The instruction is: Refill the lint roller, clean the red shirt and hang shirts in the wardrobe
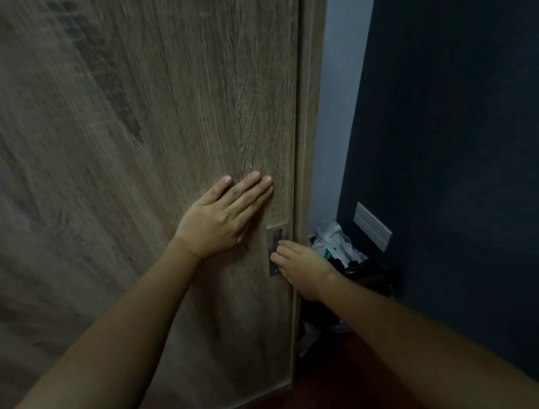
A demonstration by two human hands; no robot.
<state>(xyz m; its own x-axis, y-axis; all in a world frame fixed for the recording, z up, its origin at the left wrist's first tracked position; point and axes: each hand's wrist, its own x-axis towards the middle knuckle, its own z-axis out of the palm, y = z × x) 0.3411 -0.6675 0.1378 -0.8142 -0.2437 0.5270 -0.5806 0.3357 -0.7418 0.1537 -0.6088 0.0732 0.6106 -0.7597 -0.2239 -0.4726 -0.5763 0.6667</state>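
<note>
A tall wood-grain wardrobe door (123,127) fills the left and middle of the view. My left hand (225,215) lies flat on it, fingers together and stretched out, holding nothing. My right hand (303,266) is lower and to the right, with its fingertips hooked into the recessed metal handle (275,241) near the door's right edge. No shirts or lint roller are visible.
A dark blue wall (476,131) stands close on the right with a white switch plate (372,226). In the gap between door and wall sit a white plastic bag (332,242) and dark items on the floor. The floor (320,408) is dark red.
</note>
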